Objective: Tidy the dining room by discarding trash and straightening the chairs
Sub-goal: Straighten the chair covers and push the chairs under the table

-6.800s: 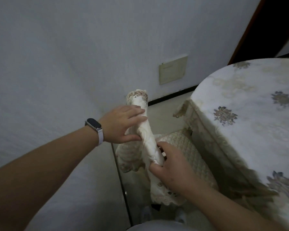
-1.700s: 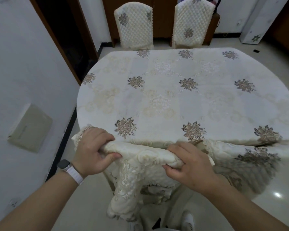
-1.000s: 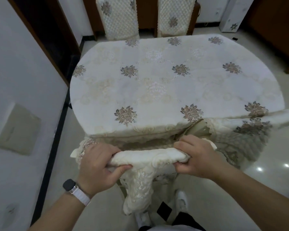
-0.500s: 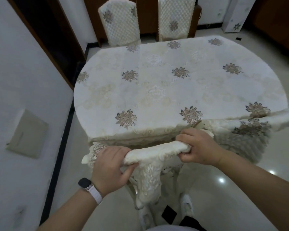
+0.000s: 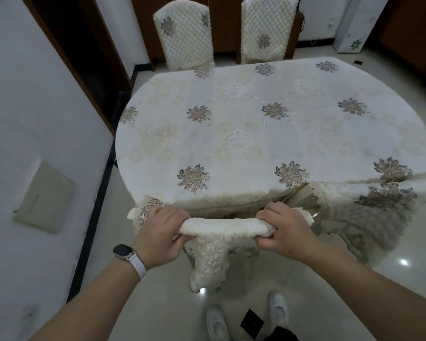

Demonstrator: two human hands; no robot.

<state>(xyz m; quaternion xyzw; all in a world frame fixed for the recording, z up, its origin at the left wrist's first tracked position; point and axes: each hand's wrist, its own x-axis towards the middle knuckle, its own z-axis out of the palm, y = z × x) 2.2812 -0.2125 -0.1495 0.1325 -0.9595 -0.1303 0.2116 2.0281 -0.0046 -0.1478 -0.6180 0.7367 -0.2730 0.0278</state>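
Observation:
A chair (image 5: 223,226) with a cream lace cover stands right in front of me, its top rail level with the near edge of the oval table (image 5: 268,134). My left hand (image 5: 159,233) grips the left end of the rail, fingers curled over the top. My right hand (image 5: 284,227) grips the right end the same way. The seat is hidden under the tablecloth and the lace.
A second covered chair (image 5: 369,205) sits at the table's near right. Two quilted chairs (image 5: 186,36) (image 5: 266,30) stand at the far side. A white wall (image 5: 35,119) runs close on the left with a dark doorway. My shoes (image 5: 278,310) show on the glossy tile floor.
The chair has been turned from facing the wall to facing the table. Over the last second it stays close to the table edge with both hands keeping their grip on the rail.

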